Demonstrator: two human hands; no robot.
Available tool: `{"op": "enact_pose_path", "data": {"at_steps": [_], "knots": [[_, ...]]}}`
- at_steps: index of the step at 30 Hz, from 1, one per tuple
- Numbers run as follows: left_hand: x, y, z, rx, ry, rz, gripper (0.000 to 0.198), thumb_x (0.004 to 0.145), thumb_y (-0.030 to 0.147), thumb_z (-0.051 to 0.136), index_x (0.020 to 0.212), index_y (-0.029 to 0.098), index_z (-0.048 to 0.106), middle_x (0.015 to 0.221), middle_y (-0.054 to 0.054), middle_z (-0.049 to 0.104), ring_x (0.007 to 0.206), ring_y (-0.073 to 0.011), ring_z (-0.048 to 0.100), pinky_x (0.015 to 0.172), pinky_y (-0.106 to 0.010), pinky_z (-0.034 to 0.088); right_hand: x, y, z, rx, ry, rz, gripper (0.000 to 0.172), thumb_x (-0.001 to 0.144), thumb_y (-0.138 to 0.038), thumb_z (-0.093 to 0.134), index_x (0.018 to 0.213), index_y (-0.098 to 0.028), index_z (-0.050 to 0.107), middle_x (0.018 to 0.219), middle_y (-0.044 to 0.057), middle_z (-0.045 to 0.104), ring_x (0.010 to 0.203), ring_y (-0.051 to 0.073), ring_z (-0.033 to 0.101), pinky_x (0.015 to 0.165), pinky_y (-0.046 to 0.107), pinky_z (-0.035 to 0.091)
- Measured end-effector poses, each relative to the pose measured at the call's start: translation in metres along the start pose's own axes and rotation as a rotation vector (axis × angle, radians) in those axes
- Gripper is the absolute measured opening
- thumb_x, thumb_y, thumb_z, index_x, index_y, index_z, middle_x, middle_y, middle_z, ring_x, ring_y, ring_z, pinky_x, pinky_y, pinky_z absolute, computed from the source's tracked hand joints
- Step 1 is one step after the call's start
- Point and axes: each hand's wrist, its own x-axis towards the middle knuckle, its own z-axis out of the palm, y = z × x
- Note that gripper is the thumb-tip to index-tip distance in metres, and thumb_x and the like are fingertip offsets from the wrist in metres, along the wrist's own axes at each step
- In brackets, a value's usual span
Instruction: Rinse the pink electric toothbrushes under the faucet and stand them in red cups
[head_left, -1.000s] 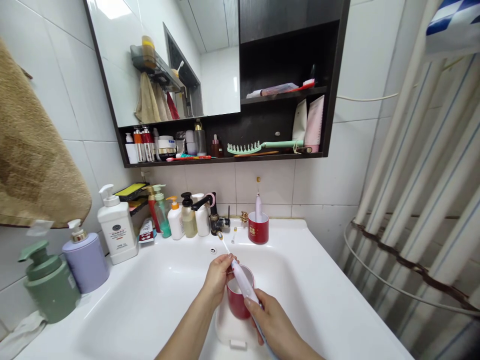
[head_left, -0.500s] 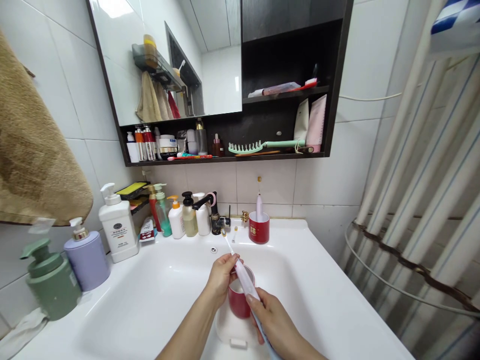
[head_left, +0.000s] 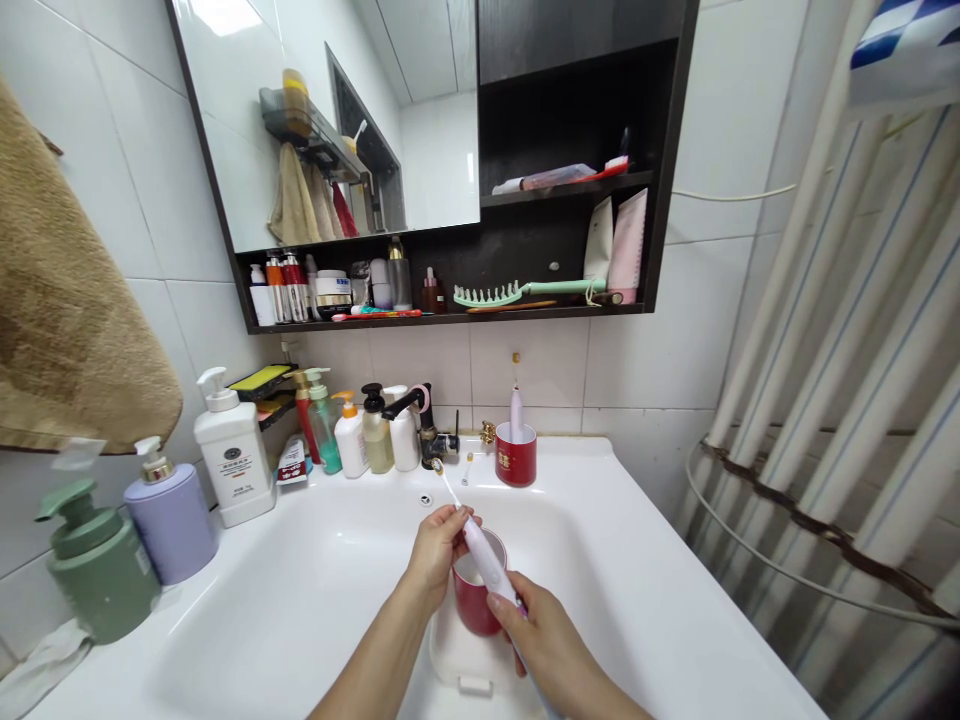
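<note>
A pale pink electric toothbrush [head_left: 486, 560] slants across the view, its head up and to the left. My left hand [head_left: 436, 552] pinches it where the brush head joins the handle. Lower down, my right hand [head_left: 541, 630] is wrapped round the handle, so part of it is hidden. Behind the toothbrush a red cup [head_left: 474, 606] sits in the white sink [head_left: 315, 600], partly covered by the handle and my hands. A loose brush head [head_left: 468, 468] lies on the back ledge.
Another red cup [head_left: 516, 462] holds an upright electric toothbrush [head_left: 516, 410] on the back ledge. Left of it stand the black faucet [head_left: 426, 430] and several pump bottles [head_left: 351, 440]. A cabinet [head_left: 555, 312] hangs above; pipes [head_left: 817, 400] run at the right.
The toothbrush has turned a little in my hands, so its button side shows more, and its head has shifted slightly left. Both hands keep their hold.
</note>
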Motion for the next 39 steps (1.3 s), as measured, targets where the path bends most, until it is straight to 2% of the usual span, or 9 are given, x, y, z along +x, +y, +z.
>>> {"op": "enact_pose_path", "data": {"at_steps": [9,16,25,32,39], "knots": [[-0.0003,0.0008,-0.0009,0.006,0.017,-0.015,0.015,0.053,0.024,0.059,0.059,0.012,0.052,0.055,-0.002,0.057,0.05,-0.0079,0.049,0.053,-0.02,0.039,-0.0024,-0.0054,0.0008,0.014,-0.054,0.013,0.027,0.07,-0.033,0.035,0.087,-0.015,0.046,0.051,-0.006,0.038,0.034,0.005,0.036,0.035,0.018,0.033],[0.0011,0.0,-0.0021,0.011,-0.003,-0.05,0.015,0.054,0.025,0.059,0.058,0.014,0.05,0.055,-0.001,0.056,0.049,-0.0069,0.048,0.051,-0.019,0.038,-0.0014,-0.0003,0.0006,-0.02,-0.02,0.011,0.025,0.07,-0.034,0.036,0.083,-0.015,0.047,0.056,-0.004,0.041,0.035,0.005,0.038,0.035,0.018,0.034],[0.0029,0.0024,-0.0063,0.005,-0.117,-0.067,0.015,0.056,0.025,0.058,0.056,0.013,0.049,0.055,-0.001,0.056,0.051,-0.0069,0.048,0.053,-0.019,0.038,-0.0036,-0.0027,0.0032,0.024,-0.038,0.01,0.028,0.069,-0.03,0.037,0.091,-0.015,0.045,0.052,-0.006,0.038,0.034,0.005,0.036,0.034,0.017,0.033],[0.0003,0.0028,-0.0028,-0.01,-0.073,-0.041,0.017,0.057,0.028,0.057,0.059,0.013,0.049,0.055,-0.001,0.056,0.05,-0.0069,0.048,0.052,-0.019,0.037,-0.0046,-0.0042,0.0017,0.024,-0.032,-0.006,0.026,0.07,-0.025,0.035,0.091,-0.014,0.045,0.05,-0.006,0.037,0.033,0.004,0.035,0.034,0.017,0.031],[0.0009,0.002,-0.0034,0.006,-0.049,0.007,0.016,0.057,0.027,0.056,0.058,0.013,0.048,0.053,-0.001,0.055,0.05,-0.0067,0.048,0.051,-0.018,0.037,-0.0037,-0.0049,0.0016,0.024,-0.058,-0.006,0.025,0.07,-0.029,0.036,0.088,-0.015,0.047,0.052,-0.006,0.038,0.035,0.004,0.036,0.033,0.016,0.032]]}}
